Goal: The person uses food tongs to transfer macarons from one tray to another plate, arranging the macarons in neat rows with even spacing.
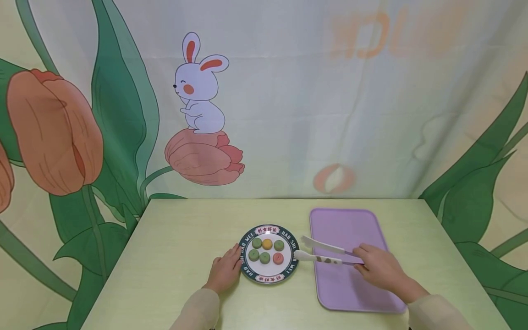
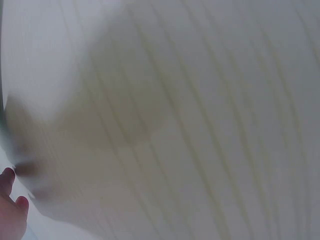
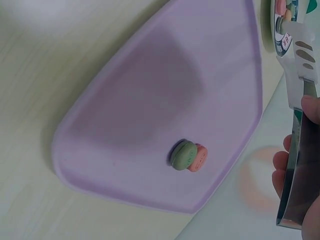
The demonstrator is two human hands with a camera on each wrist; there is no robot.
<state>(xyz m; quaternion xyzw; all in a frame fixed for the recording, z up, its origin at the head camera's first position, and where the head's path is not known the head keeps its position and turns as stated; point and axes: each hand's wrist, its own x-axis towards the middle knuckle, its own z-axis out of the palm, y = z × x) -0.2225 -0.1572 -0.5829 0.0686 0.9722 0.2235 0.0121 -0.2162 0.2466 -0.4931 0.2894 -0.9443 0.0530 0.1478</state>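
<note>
A round plate (image 1: 268,278) with a dark patterned rim holds several macarons, most of them green, with one yellow macaron (image 1: 267,244) and one pink macaron (image 1: 278,258). At the plate's left rim rests my left hand (image 1: 225,270), fingers touching the edge. My right hand (image 1: 379,268) grips metal tongs (image 1: 330,260) with pale tips. The tong arms stand apart with nothing between them, their tips near the plate's right rim. In the right wrist view, a green macaron (image 3: 184,155) leans against a pink macaron (image 3: 199,158) on the purple tray; the head view does not show this pair.
The purple tray (image 1: 342,286) lies right of the plate, under the tongs and right hand. Both sit on a pale wood-grain table (image 1: 173,247). Behind the table's far edge hangs a curtain (image 1: 280,114) printed with a rabbit and tulips.
</note>
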